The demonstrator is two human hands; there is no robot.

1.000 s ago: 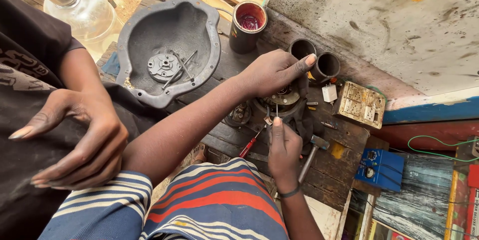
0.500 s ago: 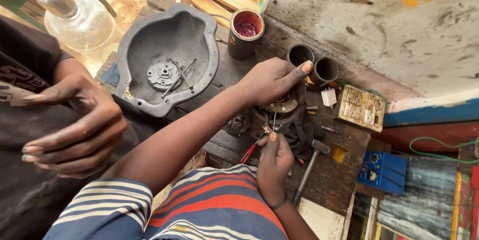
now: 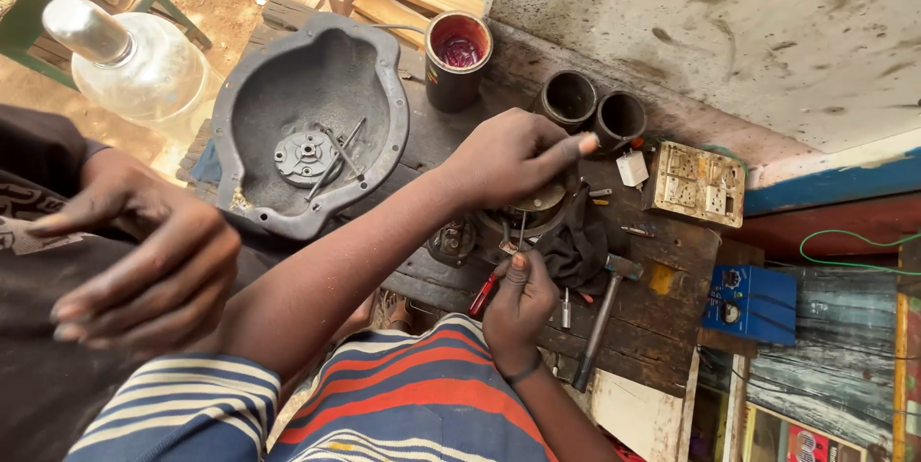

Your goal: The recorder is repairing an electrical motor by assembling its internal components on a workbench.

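The person's left hand [image 3: 513, 157] is reaching across the dark wooden worktop [image 3: 672, 323] and resting, fingers curled and forefinger stretched out, on top of a round metal part [image 3: 537, 201] lying near the middle of the worktop. Whether those fingers are actually gripping the part cannot be told, since the hand is covering it. The right hand [image 3: 518, 304] is coming up from below, fingers closed around a red-handled screwdriver [image 3: 484, 291], its thin shaft pointing up into the metal part just beneath the left hand. A dark cloth [image 3: 576, 249] is lying bunched just to the right of the part, and a hammer [image 3: 602, 313] is lying beside the right hand. Two short black tubes [image 3: 593, 107] are standing near the far edge, next to a tin holding red liquid [image 3: 458, 57]. A grey cast metal cover [image 3: 307, 126] with loose small pieces inside is sitting to the left. A beige switch plate [image 3: 698, 184] is lying to the right. Another person's hand [image 3: 144, 260], fingers loosely bent, is hanging at the left, near a clear glass bottle [image 3: 129, 59].
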